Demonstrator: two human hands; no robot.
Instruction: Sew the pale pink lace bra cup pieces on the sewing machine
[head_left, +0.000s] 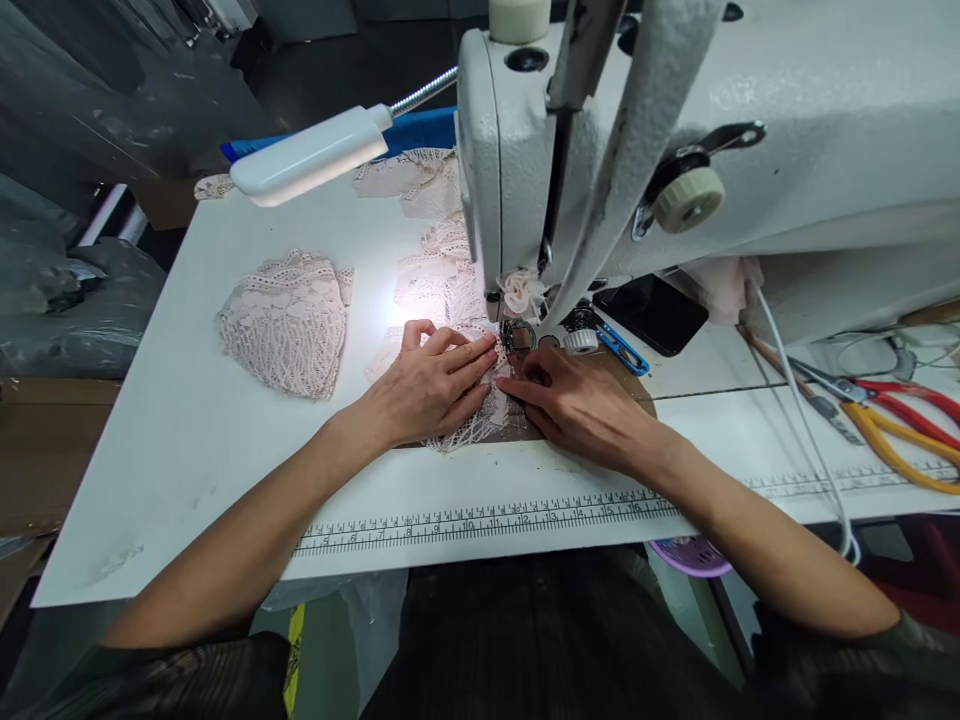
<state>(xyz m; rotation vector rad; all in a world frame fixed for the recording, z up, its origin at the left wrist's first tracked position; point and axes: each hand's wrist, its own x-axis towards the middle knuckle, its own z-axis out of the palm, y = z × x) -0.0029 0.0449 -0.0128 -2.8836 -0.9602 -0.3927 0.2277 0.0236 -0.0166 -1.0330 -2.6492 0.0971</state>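
My left hand (435, 388) lies flat on a pale pink lace piece (476, 428), its fingers stretched toward the needle area of a white sewing machine (517, 150). At the right edge of the same lace, my right hand (581, 405) has curled fingers, with its fingertips gripping the lace just in front of the presser foot (517, 337). More pale lace (442, 270) spreads behind my left hand, beside the machine head. A separate gathered lace piece (289, 325) rests farther left on the white table (180, 450).
A white lamp (315, 155) shines over the lace. Right of the machine head lie a blue cutter (622, 348), a black phone (652, 312), and scissors with orange handles (900, 445) near red-handled ones (915, 395). A printed ruler strip (480, 522) runs along the front edge. A white cord (802, 400) hangs at right.
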